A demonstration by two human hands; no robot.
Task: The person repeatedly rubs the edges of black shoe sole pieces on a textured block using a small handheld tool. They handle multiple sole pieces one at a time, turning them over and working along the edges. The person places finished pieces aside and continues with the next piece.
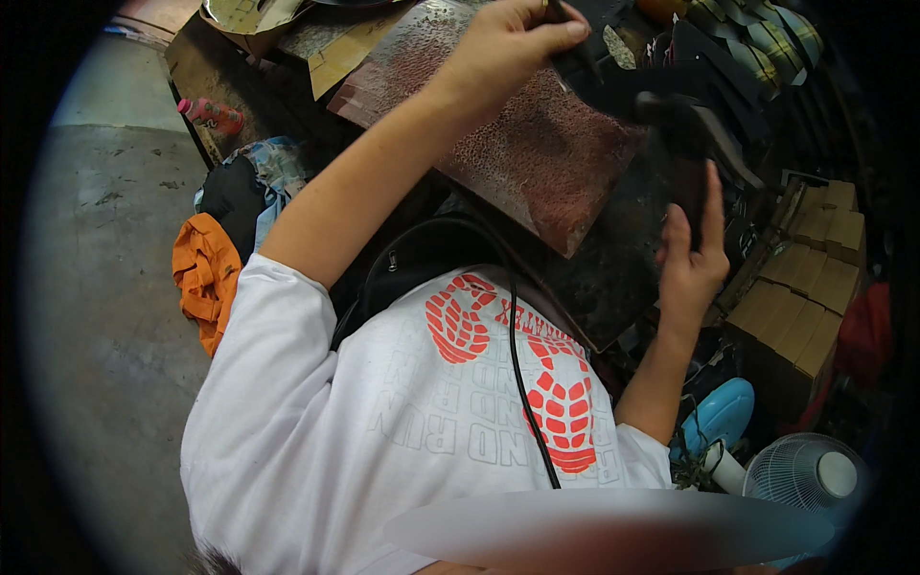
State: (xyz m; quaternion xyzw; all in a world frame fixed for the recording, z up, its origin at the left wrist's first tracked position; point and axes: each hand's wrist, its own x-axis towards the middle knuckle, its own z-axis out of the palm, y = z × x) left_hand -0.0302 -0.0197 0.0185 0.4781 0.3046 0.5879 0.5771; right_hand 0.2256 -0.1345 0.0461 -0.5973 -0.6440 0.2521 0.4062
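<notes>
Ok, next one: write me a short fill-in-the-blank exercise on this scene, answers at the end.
1. The left hand pinches a dark piece; a dark object is in the ____ hand.
2. The lowest crumpled cloth at the picture's left is ____ in colour.
3. The caged appliance at lower right is a ____.

Missing words: right; orange; fan.

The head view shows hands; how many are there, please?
2: left hand, top centre, holding a dark piece; right hand, right of the reddish-brown slab, holding a dark tool.
</notes>
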